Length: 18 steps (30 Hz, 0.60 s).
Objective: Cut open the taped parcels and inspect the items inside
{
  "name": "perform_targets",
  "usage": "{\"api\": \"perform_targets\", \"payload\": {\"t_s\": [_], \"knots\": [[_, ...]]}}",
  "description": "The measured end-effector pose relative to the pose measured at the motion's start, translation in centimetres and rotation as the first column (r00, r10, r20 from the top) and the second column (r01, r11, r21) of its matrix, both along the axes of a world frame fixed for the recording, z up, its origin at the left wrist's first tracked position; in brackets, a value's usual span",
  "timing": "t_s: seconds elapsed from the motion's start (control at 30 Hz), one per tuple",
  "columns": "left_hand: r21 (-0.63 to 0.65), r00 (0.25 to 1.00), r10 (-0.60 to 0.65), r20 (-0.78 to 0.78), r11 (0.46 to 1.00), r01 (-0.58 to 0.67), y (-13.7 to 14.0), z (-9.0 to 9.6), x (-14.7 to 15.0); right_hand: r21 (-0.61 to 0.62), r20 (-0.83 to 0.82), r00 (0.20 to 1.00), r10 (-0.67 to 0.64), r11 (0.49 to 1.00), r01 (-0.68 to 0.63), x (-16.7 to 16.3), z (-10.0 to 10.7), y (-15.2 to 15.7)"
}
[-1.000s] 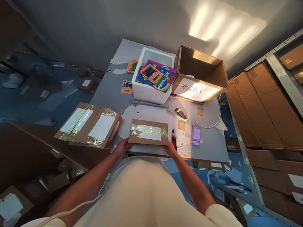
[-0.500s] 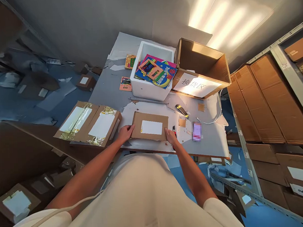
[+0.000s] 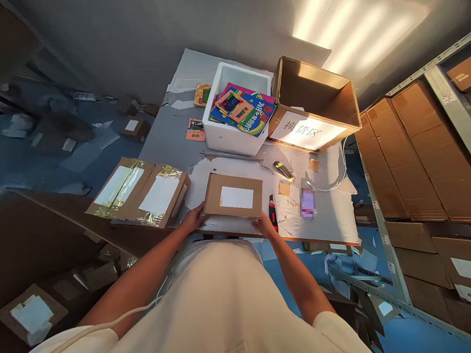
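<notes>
A small flat cardboard box (image 3: pixel 213 190) with a white label (image 3: pixel 236 197) on its top face is at the table's near edge, in front of my body. My left hand (image 3: pixel 194 218) grips its near left corner, with the fingertips partly hidden by the box. At the near right corner my right hand (image 3: pixel 263 225) holds it, fingers tucked toward the underside. Whether the box touches the table is unclear. Just right of my right hand lies a red and black utility knife (image 3: pixel 273 214).
Larger taped cartons (image 3: pixel 143 194) stand on the left. Behind are a white foam box (image 3: pixel 234 143) of books and an open carton (image 3: pixel 314 123). A yellow-black cutter (image 3: pixel 283 170), a blurred phone (image 3: pixel 308 203) and a cable (image 3: pixel 332 188) lie right. Shelving (image 3: pixel 439 100) borders the right.
Both hands have slid down from the box's sides to its near corners. The box's near side has come up slightly, and the red and black knife is now more exposed.
</notes>
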<state>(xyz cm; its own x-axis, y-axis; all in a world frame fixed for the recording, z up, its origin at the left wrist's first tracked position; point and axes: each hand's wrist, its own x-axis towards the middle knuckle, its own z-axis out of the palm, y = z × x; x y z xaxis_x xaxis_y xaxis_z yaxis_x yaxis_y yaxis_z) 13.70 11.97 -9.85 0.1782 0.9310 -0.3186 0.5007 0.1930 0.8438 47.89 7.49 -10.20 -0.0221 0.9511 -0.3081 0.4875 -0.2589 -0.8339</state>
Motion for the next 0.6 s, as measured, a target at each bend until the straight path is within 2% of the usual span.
{"api": "perform_targets", "payload": {"t_s": [0.13, 0.27, 0.37, 0.47, 0.6], "knots": [[0.003, 0.998, -0.055, -0.018, 0.998, 0.055, 0.1, -1.0, 0.7, 0.006, 0.019, 1.000, -0.011, 1.000, 0.011, -1.2, -0.7, 0.3], [0.024, 0.998, -0.055, -0.005, 0.998, 0.055, -0.2, -0.9, 0.8, 0.042, 0.039, 0.999, -0.007, 0.999, 0.005, -1.5, 0.3, 0.4], [0.072, 0.997, -0.076, -0.026, 0.994, 0.078, -0.7, 1.2, 0.6, 0.081, 0.049, 0.999, 0.001, 0.997, -0.005, -1.1, 2.3, 0.3], [0.129, 0.979, -0.029, -0.203, 0.990, 0.056, -0.8, 4.5, 0.8, 0.124, 0.107, 0.994, 0.008, 0.992, -0.022, -0.7, 4.6, 0.8], [0.157, 0.903, 0.076, -0.424, 0.987, -0.009, 0.6, 8.0, 1.9, 0.110, 0.312, 0.950, -0.001, 0.993, -0.035, -1.2, 6.8, 2.5]]}}
